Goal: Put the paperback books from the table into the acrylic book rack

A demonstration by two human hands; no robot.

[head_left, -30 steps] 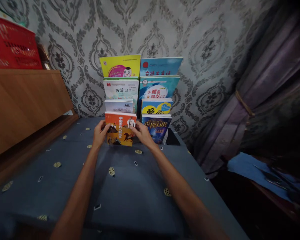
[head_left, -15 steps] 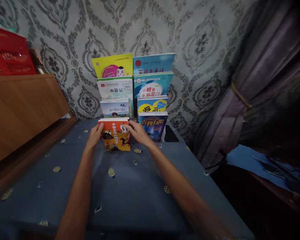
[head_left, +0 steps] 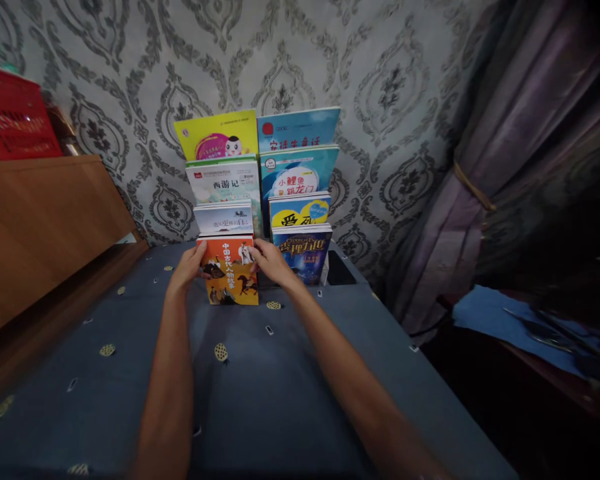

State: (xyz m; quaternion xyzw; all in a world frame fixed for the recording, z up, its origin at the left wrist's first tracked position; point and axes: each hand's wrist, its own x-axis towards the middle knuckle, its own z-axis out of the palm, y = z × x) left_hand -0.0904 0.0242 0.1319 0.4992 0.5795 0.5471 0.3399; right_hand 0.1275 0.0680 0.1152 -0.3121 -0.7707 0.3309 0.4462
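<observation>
An orange book (head_left: 229, 280) with Chinese lettering and a horse on its cover stands upright at the front of the left row. My left hand (head_left: 186, 268) grips its left edge, and my right hand (head_left: 273, 262) grips its upper right edge, thumbs on the cover. Behind it rise a pale blue book (head_left: 224, 220), a white and green book (head_left: 225, 180) and a yellow book (head_left: 215, 133). In the right row stand a dark blue book (head_left: 303, 257), a yellow and blue book (head_left: 300, 211), a turquoise book (head_left: 300, 173) and a blue book (head_left: 300, 127).
The books stand on a blue patterned cloth (head_left: 275, 393) against a wallpapered wall (head_left: 390, 100). A black flat object (head_left: 341, 269) lies beside the right row. At left are a wooden panel (head_left: 50, 233) and a red box (head_left: 15, 117); at right hangs a purple curtain (head_left: 460, 220).
The view has shifted slightly, moving the books a little left in the picture. Both hands keep hold of the orange book, which remains at the front of the left row.
</observation>
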